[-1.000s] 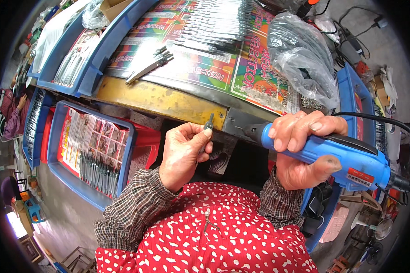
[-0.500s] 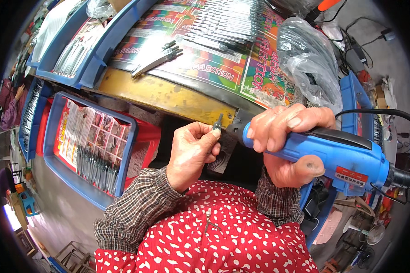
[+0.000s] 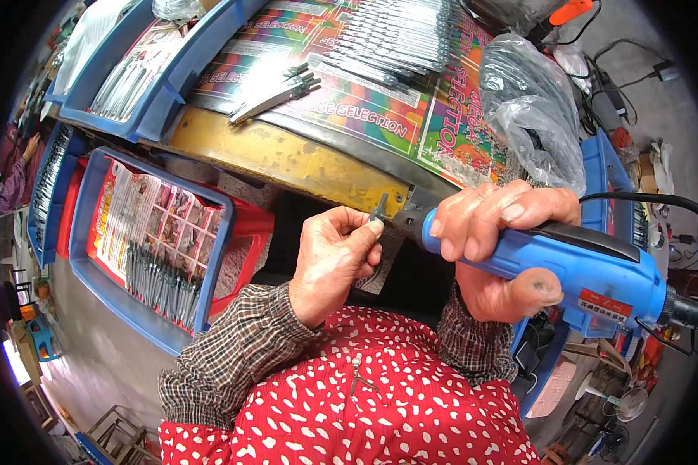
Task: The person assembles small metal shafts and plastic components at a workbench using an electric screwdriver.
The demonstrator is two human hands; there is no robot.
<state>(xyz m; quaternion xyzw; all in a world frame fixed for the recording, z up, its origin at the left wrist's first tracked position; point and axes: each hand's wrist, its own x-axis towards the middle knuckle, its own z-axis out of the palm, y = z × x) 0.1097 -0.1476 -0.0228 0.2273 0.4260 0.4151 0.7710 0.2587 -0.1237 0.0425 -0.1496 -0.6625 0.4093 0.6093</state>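
Left hand (image 3: 332,256) pinches small dark part (image 3: 378,213) — thumb against forefinger; right hand (image 3: 485,223) grips blue power tool (image 3: 597,275) — fingers wrapped.

On the table (image 3: 244,153), a row of rods (image 3: 399,39) lies behind and right of a rod bundle (image 3: 275,99), with a plastic bag (image 3: 531,108) to its right, an upper tray (image 3: 182,66) left of the bundle, and a lower tray (image 3: 124,310) holding more rods (image 3: 163,287) before the left end.

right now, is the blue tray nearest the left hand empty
Not empty: dark slim parts lie side by side on a printed sheet inside the blue tray.
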